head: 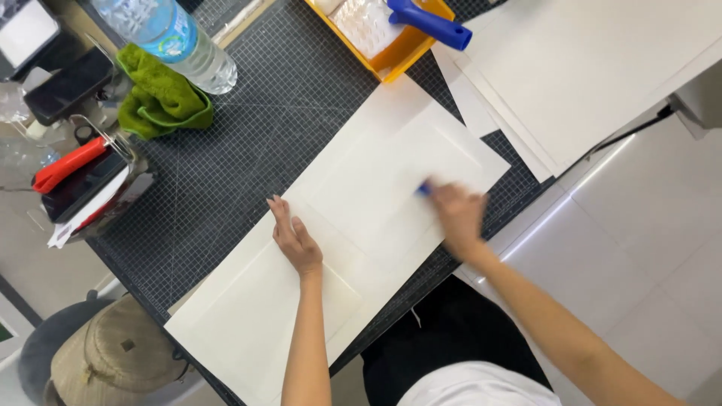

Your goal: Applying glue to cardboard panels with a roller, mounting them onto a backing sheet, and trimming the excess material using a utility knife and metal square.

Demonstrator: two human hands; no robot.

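On the gridded cutting mat (248,143) lies a long cream sheet of paper (353,225), running from the mat's near edge toward the yellow tray (395,56) at its far side; the left hand (295,239) rests flat on the sheet, fingers stretched open, pinning it; the right hand (459,214), blurred, is closed round a small blue tool (425,188) pressed to the sheet's right part. This looks like a smoothing pass; the next stroke calls for steady pressure while the left hand keeps the sheet from sliding.

Under your hands, matt cream paper sheets (391,180) (smooth, uncreased) on a gridded, rubbery-looking cutting mat (248,143); fuzzy green cloth (162,98), clear glossy plastic bottle (169,37) beside.
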